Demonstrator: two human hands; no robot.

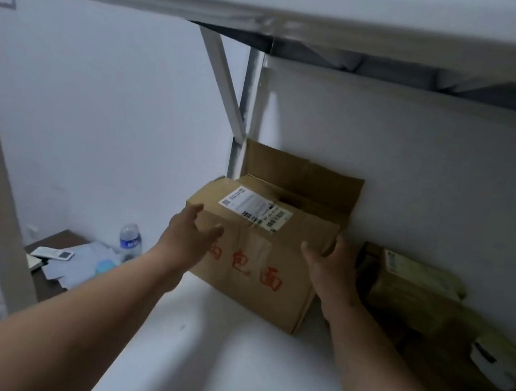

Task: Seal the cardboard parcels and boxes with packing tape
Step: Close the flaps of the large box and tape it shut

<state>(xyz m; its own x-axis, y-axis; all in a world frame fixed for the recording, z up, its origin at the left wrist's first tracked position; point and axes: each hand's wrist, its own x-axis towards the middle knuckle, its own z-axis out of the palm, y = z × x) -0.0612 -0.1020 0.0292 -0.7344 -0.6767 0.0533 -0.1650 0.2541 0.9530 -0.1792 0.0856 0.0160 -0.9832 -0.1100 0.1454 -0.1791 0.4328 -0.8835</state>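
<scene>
Both hands at the cardboard box [263, 245] on the white surface, against the wall.
Left hand [190, 232] was spread, fingers relaxed, at the box's left front face; contact unclear. Right hand [327, 261] gripped the right front corner, fingers curled round the edge. Box: back flap up, front flap down with a shipping label [255, 208], clear tape down the front, red characters on its face.

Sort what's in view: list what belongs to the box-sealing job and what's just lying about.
For the job:
- brown cardboard box with red lettering and open back flap
- left hand, reaching for it
- right hand, gripping its corner
- olive-wrapped parcels

Lying about:
- clear plastic water bottle
- white remote control
- loose papers
</scene>
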